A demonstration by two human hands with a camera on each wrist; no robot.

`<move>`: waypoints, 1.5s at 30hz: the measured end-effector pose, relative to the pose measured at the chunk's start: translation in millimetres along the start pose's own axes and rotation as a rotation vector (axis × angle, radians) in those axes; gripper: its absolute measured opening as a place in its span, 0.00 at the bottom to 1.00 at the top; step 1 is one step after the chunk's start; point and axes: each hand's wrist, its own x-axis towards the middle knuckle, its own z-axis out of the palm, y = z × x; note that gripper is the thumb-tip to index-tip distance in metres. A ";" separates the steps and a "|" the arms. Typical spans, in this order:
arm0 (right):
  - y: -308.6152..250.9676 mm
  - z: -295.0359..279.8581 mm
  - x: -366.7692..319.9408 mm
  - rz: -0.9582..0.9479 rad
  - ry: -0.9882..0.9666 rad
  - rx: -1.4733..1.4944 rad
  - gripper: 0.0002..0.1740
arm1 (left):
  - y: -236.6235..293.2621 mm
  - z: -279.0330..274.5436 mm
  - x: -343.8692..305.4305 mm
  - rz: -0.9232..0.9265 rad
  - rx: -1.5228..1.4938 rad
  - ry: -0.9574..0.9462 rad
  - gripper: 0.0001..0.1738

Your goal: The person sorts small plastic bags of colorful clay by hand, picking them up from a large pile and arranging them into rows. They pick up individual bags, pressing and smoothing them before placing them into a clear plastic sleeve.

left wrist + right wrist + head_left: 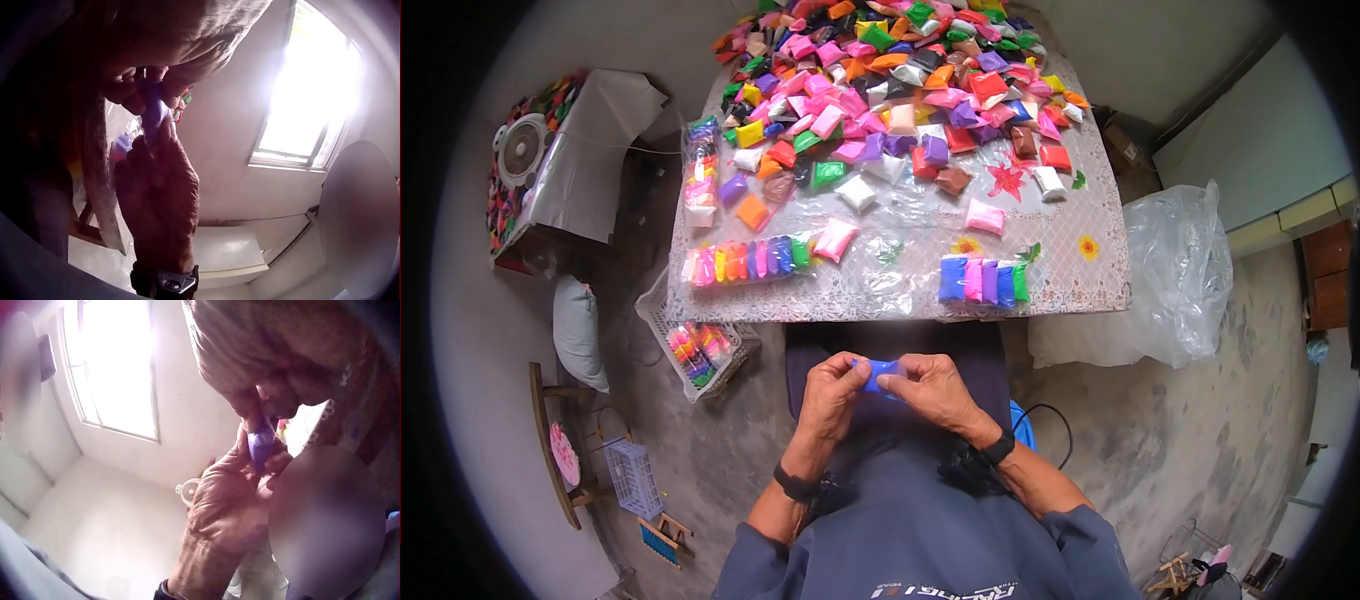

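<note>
Left hand (830,388) and right hand (937,392) curled, pinching blue packet (879,371) by its ends, near table (1090,285) edge. Probably light, soft, squashy, slick wrap; best gripped at ends.

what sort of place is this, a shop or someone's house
Probably a home packing workroom, not a shop: a table heaped with small coloured packets, a big clear plastic bag on a bare concrete floor, and a basket of bagged sets beside the table.

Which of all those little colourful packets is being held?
The blue packet, pinched between the left hand and right hand; the rest lie untouched.
</note>
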 end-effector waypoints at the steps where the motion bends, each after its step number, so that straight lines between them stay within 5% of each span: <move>1: -3.0 2.2 -1.4 -0.024 0.000 -0.003 0.10 | 1.4 -0.1 -2.8 -0.017 0.043 -0.017 0.11; 12: 0.4 7.9 -7.1 -0.047 0.027 0.044 0.10 | 4.7 5.5 -21.0 0.021 0.151 -0.038 0.16; 18: -6.8 10.6 -4.0 -0.018 0.078 0.080 0.12 | 5.9 14.3 -16.7 0.067 0.224 0.060 0.08; 31: 2.7 1.3 -2.6 0.084 -0.045 0.303 0.12 | 11.4 9.1 -14.4 0.023 0.081 0.139 0.08; 45: -0.9 17.7 1.3 0.056 0.154 0.188 0.11 | 12.5 19.8 -21.5 0.057 0.179 0.104 0.09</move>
